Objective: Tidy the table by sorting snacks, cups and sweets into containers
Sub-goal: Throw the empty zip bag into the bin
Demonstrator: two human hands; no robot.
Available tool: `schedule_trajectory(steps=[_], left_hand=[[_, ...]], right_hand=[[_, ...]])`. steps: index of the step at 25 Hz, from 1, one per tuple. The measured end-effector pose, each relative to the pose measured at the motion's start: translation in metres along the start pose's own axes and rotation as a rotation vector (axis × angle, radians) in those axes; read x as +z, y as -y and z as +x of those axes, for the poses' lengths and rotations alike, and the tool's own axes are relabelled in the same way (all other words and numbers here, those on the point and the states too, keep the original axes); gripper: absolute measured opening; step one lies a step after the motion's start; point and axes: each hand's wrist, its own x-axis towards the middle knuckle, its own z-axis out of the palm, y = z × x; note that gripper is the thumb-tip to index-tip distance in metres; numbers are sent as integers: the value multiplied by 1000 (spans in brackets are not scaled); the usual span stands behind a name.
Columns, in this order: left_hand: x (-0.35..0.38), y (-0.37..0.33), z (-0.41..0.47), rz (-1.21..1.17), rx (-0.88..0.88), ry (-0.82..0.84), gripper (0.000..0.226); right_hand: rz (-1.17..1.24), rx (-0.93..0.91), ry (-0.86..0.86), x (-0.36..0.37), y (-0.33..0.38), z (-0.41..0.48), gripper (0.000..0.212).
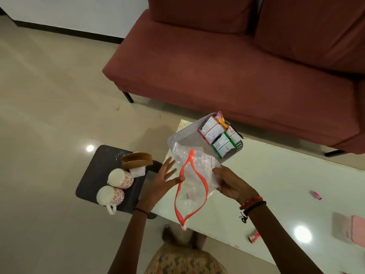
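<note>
**Hands hold open zip bag over white table**

Hands meet at a clear plastic zip bag (194, 182) with an orange seal strip, its mouth gaping wide between them. The right hand (232, 183), wrist ringed with red and dark bracelets, pinches the bag's far side, fingers closed on the plastic. The left hand (165, 178) is spread flat with fingers apart, its fingertips touching the orange strip but not clamped around it. The bag hangs above the near edge of the white table (276, 184); its contents are too faint to make out.

Just beyond the hands, a grey perforated basket (185, 135) sits on the table, packed at its right end with snack packets (219, 137) in red, green and orange wrappers. To the left of the left hand, a dark tray (92, 175) carries two white cups (116, 186) with red flower print, lying on their sides and touching, beside a brown wooden holder (136, 161) and a white napkin. Well to the right of the right hand, a pink wrapped sweet (316, 195) lies alone on the tabletop, with a second pink item (253, 236) nearer the table's front edge. A red sofa (237, 66) stands behind the table.
</note>
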Motion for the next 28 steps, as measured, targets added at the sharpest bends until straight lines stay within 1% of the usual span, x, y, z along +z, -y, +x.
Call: schedule_trajectory(steps=[2,4,6,8,9,10,12,14,15,17,18,19,21,23,26,28], left_hand=[[10,-5,-11,-43,-12,66,69],[18,-11,-22,-56,35,48,65],[29,-17,-36,-36,112,-42,49],[41,-24,-49,52,196,-181,32],[49,-27,-57,122,233,-263,24],[57,-30,-64,203,269,-335,18],[71,-31,-77,379,355,-400,14],[90,-28,-93,549,454,-383,14],[100,-25,-99,613,494,-365,15],[120,-16,-115,711,551,-325,15],[131,-12,-123,740,573,-299,15],[141,-9,-131,766,597,-272,14],[167,-5,-145,804,641,-236,13],[189,-5,-157,765,672,-232,17],[230,-6,-169,678,639,-201,40],[258,-1,-173,764,622,-226,53]], right_hand=[[-35,42,36,2,0,-14,26],[-130,55,-3,4,0,-23,28],[-278,23,-140,5,-2,-32,26],[-433,-50,-351,6,-8,-45,20],[-442,-76,-384,4,-11,-54,17],[-403,-94,-341,4,-15,-64,16],[-295,-119,-180,-1,-27,-82,26],[-200,-137,-115,-9,-40,-106,37],[-192,-149,-75,-14,-47,-119,40],[-237,-175,53,-29,-64,-147,48],[-250,-180,101,-39,-72,-161,57],[-262,-189,144,-50,-79,-175,66],[-305,-198,195,-68,-93,-206,75],[-387,-225,162,-82,-103,-228,78],[-526,-288,4,-103,-114,-257,73],[-617,-319,-114,-117,-119,-272,64]])
